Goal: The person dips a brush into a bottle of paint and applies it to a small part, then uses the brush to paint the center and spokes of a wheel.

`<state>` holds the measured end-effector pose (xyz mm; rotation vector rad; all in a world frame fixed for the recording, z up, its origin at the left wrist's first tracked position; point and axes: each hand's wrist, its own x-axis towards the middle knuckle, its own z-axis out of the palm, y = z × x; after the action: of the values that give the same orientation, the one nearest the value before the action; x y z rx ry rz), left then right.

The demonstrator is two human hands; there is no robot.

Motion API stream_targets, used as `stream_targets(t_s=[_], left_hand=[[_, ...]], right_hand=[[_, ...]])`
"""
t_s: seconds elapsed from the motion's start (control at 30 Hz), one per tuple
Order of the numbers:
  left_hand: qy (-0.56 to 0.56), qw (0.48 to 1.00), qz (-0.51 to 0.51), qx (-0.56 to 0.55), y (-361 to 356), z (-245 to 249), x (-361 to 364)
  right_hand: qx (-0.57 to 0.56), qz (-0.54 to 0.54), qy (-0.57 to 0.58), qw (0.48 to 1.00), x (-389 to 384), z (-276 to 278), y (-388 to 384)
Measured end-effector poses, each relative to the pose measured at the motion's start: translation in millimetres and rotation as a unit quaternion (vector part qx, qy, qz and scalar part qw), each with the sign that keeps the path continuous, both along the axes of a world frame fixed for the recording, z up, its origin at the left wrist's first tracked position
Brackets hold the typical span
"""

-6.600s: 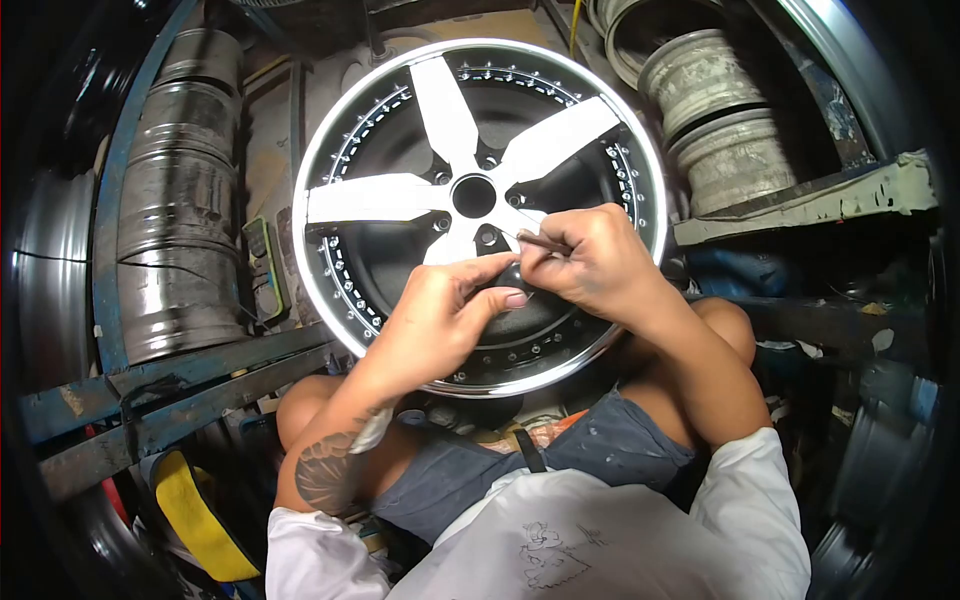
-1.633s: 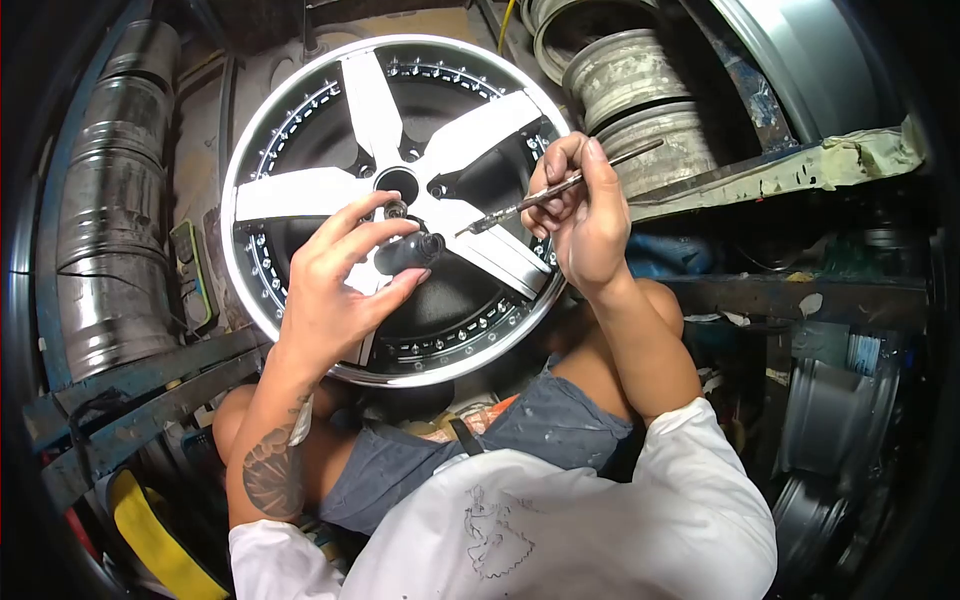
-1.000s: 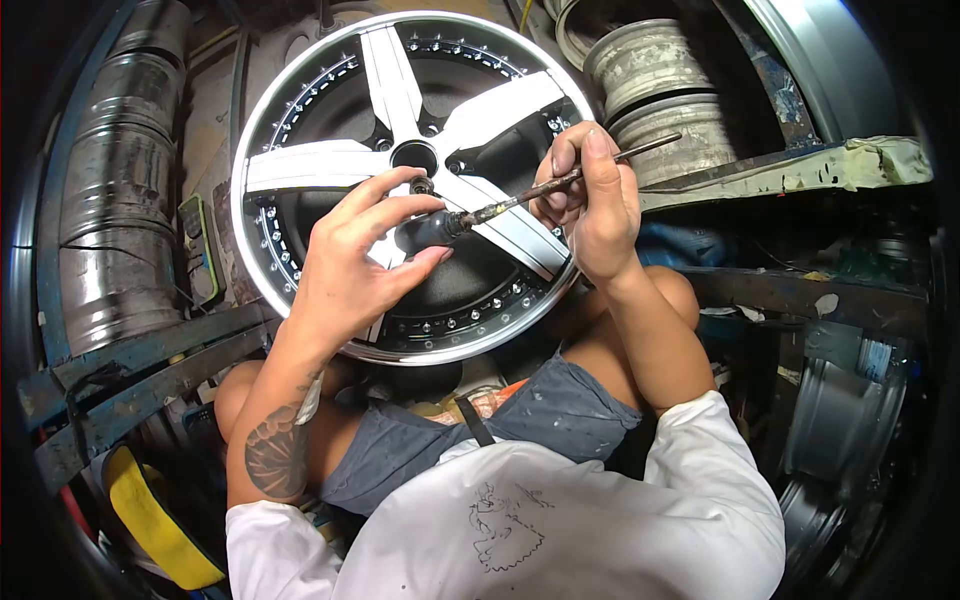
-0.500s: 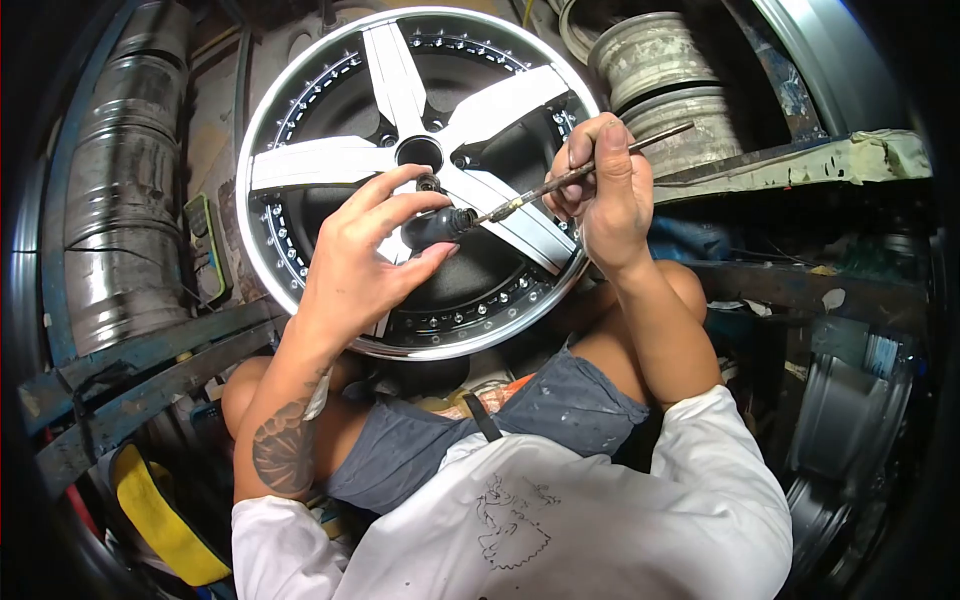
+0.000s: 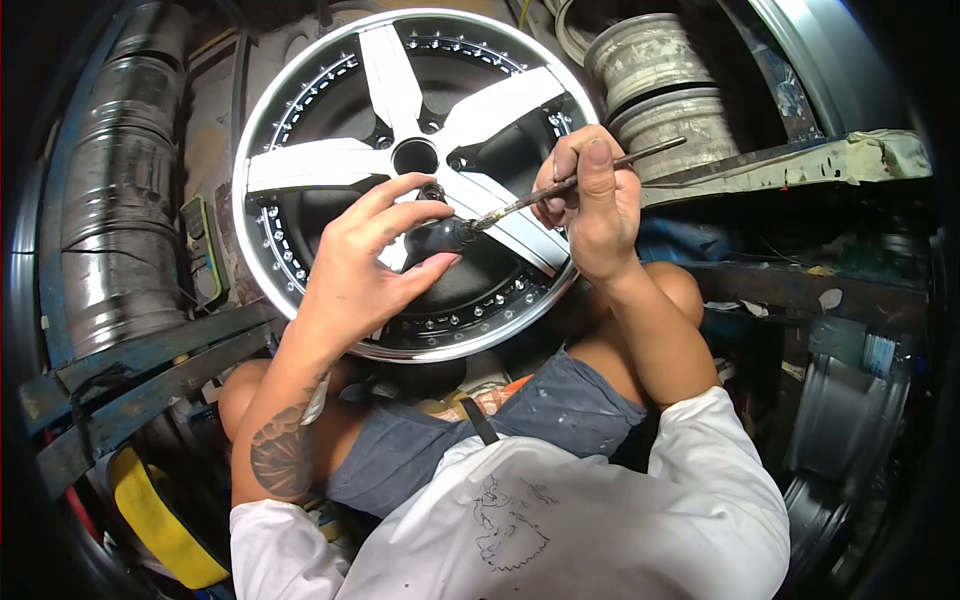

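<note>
My left hand (image 5: 365, 265) is closed around a small dark bottle (image 5: 440, 238), tilted with its mouth to the right. A small dark cap (image 5: 431, 191) sits by the fingertips of the same hand. Pinched in my right hand (image 5: 597, 205) is a thin paintbrush (image 5: 535, 195), its tip in the bottle's mouth and its handle end pointing up to the right. Below both hands lies a large wheel rim (image 5: 400, 350) with white spokes, a black inner face, small bolts round the edge and a polished lip.
Stacked metal rims (image 5: 120, 210) stand along the left, and two dull rims (image 5: 665, 100) are piled at the back right. A phone-like device (image 5: 203, 250) leans beside the left stack. Dark rims (image 5: 845, 420) sit at lower right, a yellow item (image 5: 165, 515) at lower left.
The brush has moved down and left, its tip going into the bottle's mouth. My right hand has shifted slightly left and down with it. The left hand has barely moved.
</note>
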<state>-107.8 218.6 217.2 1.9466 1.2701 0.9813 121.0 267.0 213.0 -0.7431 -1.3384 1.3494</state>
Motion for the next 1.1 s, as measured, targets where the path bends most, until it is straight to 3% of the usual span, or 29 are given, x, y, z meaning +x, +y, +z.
stream_targets(t_s=[0.37, 0.63, 0.97, 1.07, 1.1], left_hand=[[-0.010, 1.000, -0.005, -0.007, -1, 1, 3], [0.008, 1.000, 0.000, 0.016, -3, -2, 1], [0.030, 0.992, 0.065, 0.108, -2, -10, 1], [0.040, 0.986, 0.079, 0.140, -1, -15, 1], [0.038, 0.986, 0.081, 0.140, -2, -15, 2]], right_hand=[[0.060, 0.050, -0.054, 0.996, 0, 2, -6], [0.039, 0.088, -0.164, 0.982, 2, -2, -4], [0.079, 0.023, -0.151, 0.985, -10, -2, -9], [0.053, 0.012, -0.042, 0.998, -17, -7, -12], [0.062, 0.018, -0.060, 0.996, -15, -7, -11]])
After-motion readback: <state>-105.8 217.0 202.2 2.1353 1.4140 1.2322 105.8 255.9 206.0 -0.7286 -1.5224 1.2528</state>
